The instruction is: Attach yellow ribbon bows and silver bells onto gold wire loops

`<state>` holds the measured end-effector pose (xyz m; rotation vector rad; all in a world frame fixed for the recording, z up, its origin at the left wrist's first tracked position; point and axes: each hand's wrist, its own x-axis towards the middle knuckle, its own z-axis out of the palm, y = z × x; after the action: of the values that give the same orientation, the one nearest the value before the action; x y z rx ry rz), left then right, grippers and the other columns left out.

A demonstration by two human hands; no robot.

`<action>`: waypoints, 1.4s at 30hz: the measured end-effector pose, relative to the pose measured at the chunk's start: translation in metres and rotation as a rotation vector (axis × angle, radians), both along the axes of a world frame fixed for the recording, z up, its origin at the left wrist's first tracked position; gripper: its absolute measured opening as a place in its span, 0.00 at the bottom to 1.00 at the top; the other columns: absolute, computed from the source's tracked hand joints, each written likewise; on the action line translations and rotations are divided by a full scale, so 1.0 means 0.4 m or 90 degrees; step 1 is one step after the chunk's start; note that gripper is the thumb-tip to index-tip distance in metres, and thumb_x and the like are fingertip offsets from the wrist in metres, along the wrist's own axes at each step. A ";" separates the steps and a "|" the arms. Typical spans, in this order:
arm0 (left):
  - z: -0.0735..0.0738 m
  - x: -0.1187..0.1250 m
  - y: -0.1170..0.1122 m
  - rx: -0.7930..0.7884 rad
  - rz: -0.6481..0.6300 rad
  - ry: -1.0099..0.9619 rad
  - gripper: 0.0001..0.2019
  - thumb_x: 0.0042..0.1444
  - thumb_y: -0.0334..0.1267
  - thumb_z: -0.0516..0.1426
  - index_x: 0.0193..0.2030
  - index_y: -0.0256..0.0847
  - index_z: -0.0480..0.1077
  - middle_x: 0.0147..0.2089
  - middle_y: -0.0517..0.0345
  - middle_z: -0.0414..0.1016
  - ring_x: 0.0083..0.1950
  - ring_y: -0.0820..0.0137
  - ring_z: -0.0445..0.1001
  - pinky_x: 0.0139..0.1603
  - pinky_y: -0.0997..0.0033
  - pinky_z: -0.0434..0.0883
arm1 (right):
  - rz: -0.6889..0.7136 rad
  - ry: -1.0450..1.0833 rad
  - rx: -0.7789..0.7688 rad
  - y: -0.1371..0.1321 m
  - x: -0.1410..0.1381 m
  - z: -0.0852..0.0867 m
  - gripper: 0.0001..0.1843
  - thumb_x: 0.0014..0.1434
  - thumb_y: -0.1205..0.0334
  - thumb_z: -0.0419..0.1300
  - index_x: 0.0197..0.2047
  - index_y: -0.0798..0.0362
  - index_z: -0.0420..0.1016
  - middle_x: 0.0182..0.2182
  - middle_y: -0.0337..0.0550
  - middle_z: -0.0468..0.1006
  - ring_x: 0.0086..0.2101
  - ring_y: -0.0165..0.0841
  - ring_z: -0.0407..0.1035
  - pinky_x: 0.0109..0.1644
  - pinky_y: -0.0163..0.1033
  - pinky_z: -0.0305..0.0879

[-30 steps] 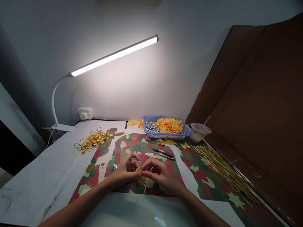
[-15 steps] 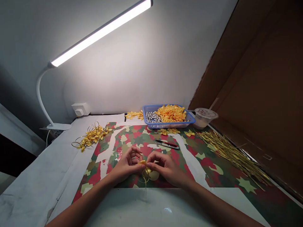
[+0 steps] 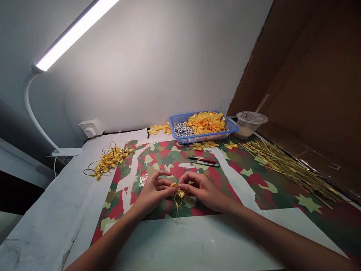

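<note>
Between my two hands is a yellow ribbon bow (image 3: 180, 193), with a thin gold cord (image 3: 177, 210) looping down from it toward me. My left hand (image 3: 156, 191) pinches the bow's left side between thumb and fingers, the other fingers curled loosely. From the right, my right hand (image 3: 201, 191) pinches at the bow's upper edge with thumb and forefinger. The fingertips hide part of the bow and where the cord meets it. Beyond the hands, a dark red and silver slim tool (image 3: 203, 162) lies on the patterned sheet (image 3: 166, 158).
A blue basket (image 3: 207, 137) holds yellow bows and silver bells. Looped bows (image 3: 113, 159) are piled at left. Gold cords (image 3: 290, 167) lie at right, near a lidded plastic cup (image 3: 249, 126). A lamp (image 3: 39, 113) stands at the left, and cardboard (image 3: 307, 82) borders the right.
The view has tilted and shifted a little, so the lamp sits further left. Both hands keep their pinch on the bow, with the fingers slightly rearranged.
</note>
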<state>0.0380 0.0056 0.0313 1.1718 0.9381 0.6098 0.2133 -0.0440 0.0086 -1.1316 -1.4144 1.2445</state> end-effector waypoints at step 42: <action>0.019 -0.004 0.009 0.018 0.052 0.069 0.23 0.36 0.36 0.69 0.40 0.39 0.67 0.28 0.61 0.76 0.32 0.70 0.77 0.37 0.72 0.72 | -0.402 0.505 -0.101 0.072 0.189 0.052 0.14 0.58 0.77 0.56 0.25 0.55 0.75 0.25 0.37 0.80 0.26 0.21 0.75 0.34 0.17 0.73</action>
<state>0.0363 0.0094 0.0389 1.2055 1.0774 0.6321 0.2887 -0.0153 0.0293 -0.9150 -0.3301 1.1431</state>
